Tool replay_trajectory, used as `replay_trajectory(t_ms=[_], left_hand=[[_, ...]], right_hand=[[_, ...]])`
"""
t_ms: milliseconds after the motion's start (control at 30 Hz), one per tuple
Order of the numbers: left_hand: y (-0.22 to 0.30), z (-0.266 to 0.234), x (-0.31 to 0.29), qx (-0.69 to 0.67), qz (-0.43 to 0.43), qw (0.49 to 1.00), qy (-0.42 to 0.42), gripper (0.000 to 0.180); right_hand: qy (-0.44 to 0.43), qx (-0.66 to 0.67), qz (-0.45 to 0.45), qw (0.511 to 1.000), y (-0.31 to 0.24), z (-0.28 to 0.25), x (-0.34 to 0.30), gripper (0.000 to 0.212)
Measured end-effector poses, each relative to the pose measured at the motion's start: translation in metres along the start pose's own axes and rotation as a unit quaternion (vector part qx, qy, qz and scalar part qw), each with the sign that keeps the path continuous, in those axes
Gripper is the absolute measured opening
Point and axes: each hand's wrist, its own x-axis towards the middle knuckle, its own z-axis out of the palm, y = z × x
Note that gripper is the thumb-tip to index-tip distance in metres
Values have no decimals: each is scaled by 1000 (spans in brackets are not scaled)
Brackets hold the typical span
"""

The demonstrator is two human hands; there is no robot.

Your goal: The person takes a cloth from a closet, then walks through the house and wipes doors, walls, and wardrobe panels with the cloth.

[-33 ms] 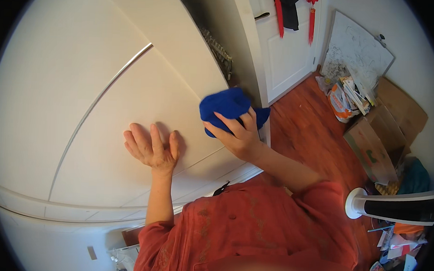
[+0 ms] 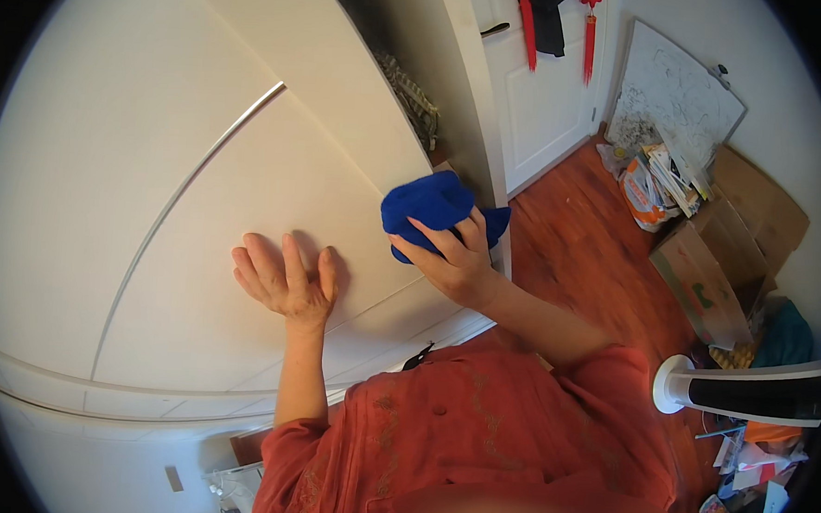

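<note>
My right hand [image 2: 456,264] presses a soft, matt blue cloth [image 2: 429,209] against the smooth, matt cream cabinet door [image 2: 246,201]; the wooden floor [image 2: 588,238] beside it shines glossy reddish.

A white door [image 2: 539,105] is seen at the top, with a dark garment [image 2: 545,22] and red tassels [image 2: 589,38] hanging on it. A whiteboard [image 2: 684,94] is being leaned against the wall, above a heap of papers [image 2: 660,181]. Cardboard boxes [image 2: 706,277] are lying on the reddish wooden floor [image 2: 583,242], near a white fan [image 2: 747,390].
</note>
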Motion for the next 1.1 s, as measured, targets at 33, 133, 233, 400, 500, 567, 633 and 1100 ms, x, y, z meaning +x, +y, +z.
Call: replay_trajectory(t_ms=[33, 133, 233, 400, 500, 567, 633, 1100], left_hand=[[-2, -2, -1, 9, 2, 1000, -1, 55], [-5, -1, -4, 14, -11, 1000, -1, 53], [-8, 0, -5, 1, -15, 1000, -5, 53], [-1, -1, -3, -28, -28, 999, -12, 57], [22, -4, 10, -93, -9, 995, -40, 62], [44, -1, 26, -135, 23, 988, -68, 65], [62, 17, 53, -213, 57, 975, -34, 65], [110, 56, 100, -120, 66, 990, -19, 98]], right_hand=[[-22, 19, 13, 1000, -2, -2, -7, 26], [-27, 39, 24, 999, -2, -5, -16, 27], [-45, 70, 30, 996, 2, -12, -23, 30], [-90, 194, 228, 950, 6, -67, -25, 46], [-6, 172, 315, 934, 31, -96, -7, 49], [61, 245, 414, 875, 52, -100, 10, 49], [68, 323, 436, 838, 70, -93, 34, 49], [-129, 227, 556, 789, 112, 17, -269, 30]])
